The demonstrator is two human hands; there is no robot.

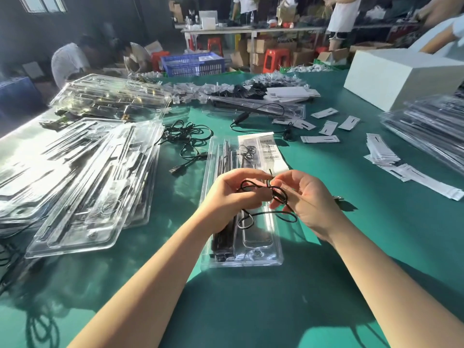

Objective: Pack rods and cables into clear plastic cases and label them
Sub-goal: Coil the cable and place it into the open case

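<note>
Black cable [270, 197] looped between left hand [232, 194] and right hand [307, 199], both pinching it above the clear case [273, 254].

Both hands, left [233, 194] & right [307, 199], bare w/ forearms bare too: no sleeves, gloves or rings.

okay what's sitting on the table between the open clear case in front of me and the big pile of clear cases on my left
In the head view, a loose tangle of black cable with a USB plug lies on the green table between the open case and the pile of cases.
</note>
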